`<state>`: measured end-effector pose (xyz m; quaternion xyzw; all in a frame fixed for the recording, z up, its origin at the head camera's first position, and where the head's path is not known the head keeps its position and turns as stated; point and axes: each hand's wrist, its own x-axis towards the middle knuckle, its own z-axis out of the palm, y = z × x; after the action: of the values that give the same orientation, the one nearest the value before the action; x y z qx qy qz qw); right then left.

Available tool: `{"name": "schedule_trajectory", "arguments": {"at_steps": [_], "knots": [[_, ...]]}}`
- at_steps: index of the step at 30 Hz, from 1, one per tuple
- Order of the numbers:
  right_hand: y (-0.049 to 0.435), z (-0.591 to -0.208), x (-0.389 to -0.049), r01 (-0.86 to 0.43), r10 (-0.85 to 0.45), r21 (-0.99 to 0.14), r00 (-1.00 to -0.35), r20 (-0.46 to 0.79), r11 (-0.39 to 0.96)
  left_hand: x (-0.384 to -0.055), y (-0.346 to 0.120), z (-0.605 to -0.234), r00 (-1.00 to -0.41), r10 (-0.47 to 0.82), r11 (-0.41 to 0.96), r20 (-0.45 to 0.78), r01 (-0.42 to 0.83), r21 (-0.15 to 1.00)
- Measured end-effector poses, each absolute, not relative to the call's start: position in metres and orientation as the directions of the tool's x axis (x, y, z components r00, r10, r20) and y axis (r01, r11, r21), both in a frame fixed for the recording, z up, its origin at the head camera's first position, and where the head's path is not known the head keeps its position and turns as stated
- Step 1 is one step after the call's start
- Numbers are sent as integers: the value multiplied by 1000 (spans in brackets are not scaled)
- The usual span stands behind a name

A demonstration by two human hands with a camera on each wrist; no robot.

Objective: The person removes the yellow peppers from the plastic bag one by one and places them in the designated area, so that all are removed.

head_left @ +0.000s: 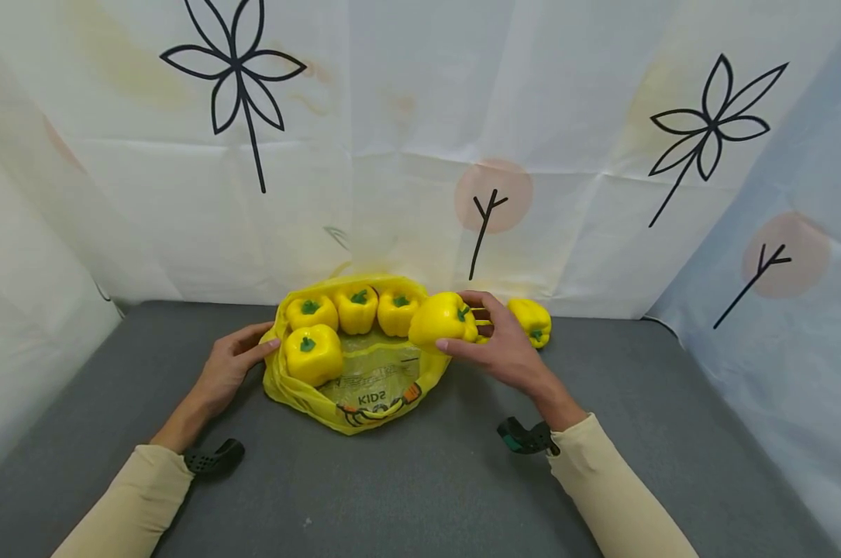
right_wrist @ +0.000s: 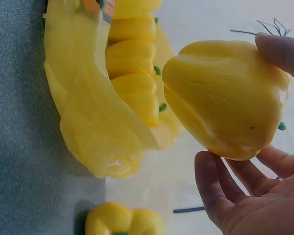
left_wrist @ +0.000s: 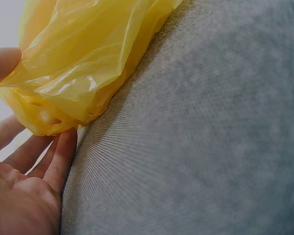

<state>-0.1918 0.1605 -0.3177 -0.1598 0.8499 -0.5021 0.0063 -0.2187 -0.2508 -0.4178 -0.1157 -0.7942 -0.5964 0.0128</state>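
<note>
A yellow plastic bag (head_left: 301,399) lies open-mouthed on the table, with several yellow bell peppers inside, one of them a bell pepper (head_left: 313,355) at the front left. My left hand (head_left: 225,368) holds the bag's left rim; in the left wrist view the plastic (left_wrist: 83,68) sits between thumb and fingers. Over the bag's right edge, my right hand (head_left: 504,349) grips a yellow bell pepper (head_left: 437,322), its green stem pointing right. The right wrist view shows this bell pepper (right_wrist: 225,98) between thumb and fingertips, raised above the bag.
Another yellow bell pepper (head_left: 532,319) lies on the grey table (head_left: 392,496) behind my right hand, close to the back edge. A white printed sheet (head_left: 406,101) rises directly behind the table, and further sheets hang at both sides.
</note>
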Motion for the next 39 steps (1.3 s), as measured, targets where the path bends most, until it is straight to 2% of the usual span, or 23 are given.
{"name": "schedule_trajectory", "arguments": {"at_steps": [30, 39], "knots": [[217, -316, -197, -180, -53, -864, -983, 176, 470, -219, -251, -421, -974, 159, 259, 163, 200, 945], [236, -316, -198, -157, -10, -889, -986, 169, 430, -218, -251, -420, -974, 161, 262, 160, 199, 944]]}}
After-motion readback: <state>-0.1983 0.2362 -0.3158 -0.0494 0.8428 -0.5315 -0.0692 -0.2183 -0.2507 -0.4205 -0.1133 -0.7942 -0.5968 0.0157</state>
